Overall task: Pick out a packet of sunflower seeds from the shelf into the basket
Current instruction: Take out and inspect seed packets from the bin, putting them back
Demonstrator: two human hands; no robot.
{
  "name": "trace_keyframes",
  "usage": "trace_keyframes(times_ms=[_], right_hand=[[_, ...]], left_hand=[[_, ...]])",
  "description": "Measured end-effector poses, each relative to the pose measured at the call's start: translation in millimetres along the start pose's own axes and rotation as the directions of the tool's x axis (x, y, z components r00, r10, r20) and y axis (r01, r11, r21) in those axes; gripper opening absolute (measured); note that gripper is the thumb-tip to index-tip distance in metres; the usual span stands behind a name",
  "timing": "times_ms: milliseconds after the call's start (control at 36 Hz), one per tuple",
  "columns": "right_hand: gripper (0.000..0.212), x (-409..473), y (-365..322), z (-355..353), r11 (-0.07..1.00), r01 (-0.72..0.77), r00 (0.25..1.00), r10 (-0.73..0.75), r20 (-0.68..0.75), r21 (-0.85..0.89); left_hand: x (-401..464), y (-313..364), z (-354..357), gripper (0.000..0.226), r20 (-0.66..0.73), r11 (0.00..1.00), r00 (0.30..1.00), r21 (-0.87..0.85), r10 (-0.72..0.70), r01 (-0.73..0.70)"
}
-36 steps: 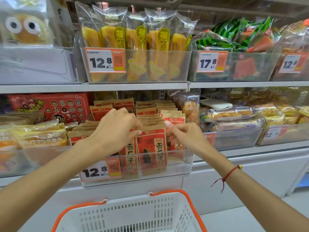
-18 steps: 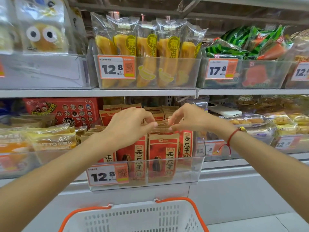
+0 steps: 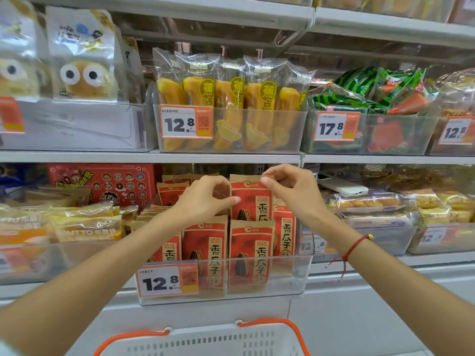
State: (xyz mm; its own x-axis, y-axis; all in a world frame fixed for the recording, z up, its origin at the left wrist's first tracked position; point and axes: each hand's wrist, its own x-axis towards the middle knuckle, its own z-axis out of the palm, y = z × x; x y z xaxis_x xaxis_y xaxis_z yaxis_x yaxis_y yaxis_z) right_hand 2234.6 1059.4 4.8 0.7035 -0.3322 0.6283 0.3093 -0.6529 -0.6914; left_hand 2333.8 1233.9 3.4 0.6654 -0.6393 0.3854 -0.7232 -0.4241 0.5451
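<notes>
Nearest to us, at the bottom edge, sits the white basket (image 3: 205,341) with its orange handles (image 3: 270,323), below and in front of the shelving. Above it, both our forearms reach up toward the clear shelf bin (image 3: 282,276) that carries a 12.8 price tag (image 3: 167,282) on its front wall. Our right wrist wears a red string bracelet (image 3: 353,249). Inside the bin stand rows of red and kraft-brown sunflower seed packets (image 3: 250,253), upright and facing us. One sunflower seed packet (image 3: 253,199) is raised above its neighbours, between our two hands. Our left hand (image 3: 203,199) holds it at its left edge, fingers curled behind and the thumb tip pressing the red front. Our right hand (image 3: 293,191) pinches the brown top seal at the upper right corner between thumb and forefinger, the other fingers loosely bent. The lower part of the lifted packet is hidden behind the front row, so we cannot tell whether it has cleared the bin. To the left on the same shelf lie yellow bread packs (image 3: 84,224), with a red cartoon box (image 3: 102,183) behind them; to the right, a bin of small wrapped cakes (image 3: 367,204). On the shelf above, farther off, stand banana-shaped cake packets (image 3: 231,98) in a bin with a 12.8 tag, watermelon-striped packs (image 3: 365,93) beside a 17.8 tag (image 3: 336,127), and big-eyed yellow buns (image 3: 82,75) at left.
</notes>
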Motion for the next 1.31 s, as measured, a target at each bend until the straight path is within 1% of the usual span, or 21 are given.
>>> trace_keyframes(times_ms=[56,111,139,194,222,278,333,361,417,472,528,583,667,722,806,889,972,1028,1139,1222,1306], right_hand=[[0.011,-2,2,1,0.993,-0.102,0.995,0.101,0.016,0.057],[0.020,-5,6,0,0.970,-0.237,0.965,0.227,0.134,0.061],[0.022,-6,9,-1,0.962,-0.271,0.945,0.260,0.200,0.026],[0.022,-8,10,-2,0.967,-0.253,0.934,0.252,0.255,-0.031],[0.022,-8,10,-2,0.974,-0.225,0.946,0.224,0.236,-0.023],[0.018,-5,4,-3,0.987,-0.154,0.980,0.147,0.138,0.042],[0.014,0,-4,-2,0.985,-0.109,0.994,0.104,0.045,0.134],[0.013,1,-9,-2,0.979,-0.098,0.995,0.096,0.020,0.180],[0.013,3,-18,0,0.965,-0.080,0.996,0.086,-0.012,0.249],[0.016,3,-24,2,0.960,-0.072,0.994,0.090,-0.058,0.270],[0.021,2,-30,4,0.955,-0.070,0.990,0.103,-0.101,0.289],[0.021,-2,-36,5,0.936,-0.090,0.987,0.131,-0.098,0.339],[0.016,-16,-41,9,0.903,-0.173,0.980,0.198,-0.024,0.395],[0.018,-31,-39,15,0.892,-0.230,0.972,0.226,0.056,0.389],[0.019,-56,-34,27,0.875,-0.298,0.953,0.252,0.165,0.381],[0.016,-77,-27,37,0.898,-0.322,0.932,0.244,0.268,0.301],[0.028,-92,-19,44,0.916,-0.345,0.892,0.252,0.376,0.203],[0.033,-99,-16,46,0.918,-0.363,0.870,0.273,0.410,0.160],[0.029,-107,-10,45,0.891,-0.423,0.828,0.308,0.469,0.162],[0.030,-110,-8,46,0.862,-0.471,0.799,0.326,0.505,0.188],[0.028,-110,-7,46,0.873,-0.456,0.816,0.332,0.474,0.174]], left_hand=[[-1,0,3,0.020,-0.046,1.000,0.999,-0.027,0.014,-0.015],[-2,1,4,0.017,-0.135,0.997,0.990,-0.062,0.041,-0.049],[-3,3,2,0.017,-0.178,0.993,0.983,-0.095,0.047,-0.065],[-4,6,-1,0.017,-0.230,0.979,0.972,-0.186,0.042,-0.086],[-3,8,-2,0.017,-0.242,0.969,0.970,-0.227,0.038,-0.095],[-4,12,-5,0.020,-0.240,0.948,0.971,-0.303,0.023,-0.098],[-4,15,-6,0.026,-0.190,0.919,0.982,-0.385,0.007,-0.081],[-5,16,-6,0.029,-0.156,0.909,0.988,-0.412,0.002,-0.067],[-5,18,-6,0.032,-0.129,0.915,0.992,-0.399,0.008,-0.059],[-6,19,-6,0.035,-0.150,0.925,0.989,-0.374,0.010,-0.066],[-10,23,-9,0.041,-0.166,0.917,0.986,-0.393,0.002,-0.068],[-18,26,-11,0.037,-0.177,0.902,0.984,-0.425,0.001,-0.077],[-36,27,-12,0.024,-0.168,0.872,0.986,-0.482,0.001,-0.083],[-51,22,-9,0.024,-0.148,0.860,0.989,-0.506,-0.015,-0.063],[-79,9,0,0.030,-0.089,0.800,0.991,-0.599,-0.101,0.028],[-104,-9,13,0.048,-0.033,0.745,0.979,-0.654,-0.202,0.132],[-122,-22,23,0.053,0.031,0.673,0.955,-0.703,-0.296,0.231],[-130,-29,26,0.053,0.065,0.653,0.943,-0.706,-0.327,0.275],[-139,-29,29,0.041,0.141,0.602,0.928,-0.725,-0.346,0.335],[-140,-29,30,0.045,0.154,0.635,0.926,-0.688,-0.346,0.351],[-139,-31,27,0.048,0.202,0.661,0.922,-0.648,-0.331,0.379]])
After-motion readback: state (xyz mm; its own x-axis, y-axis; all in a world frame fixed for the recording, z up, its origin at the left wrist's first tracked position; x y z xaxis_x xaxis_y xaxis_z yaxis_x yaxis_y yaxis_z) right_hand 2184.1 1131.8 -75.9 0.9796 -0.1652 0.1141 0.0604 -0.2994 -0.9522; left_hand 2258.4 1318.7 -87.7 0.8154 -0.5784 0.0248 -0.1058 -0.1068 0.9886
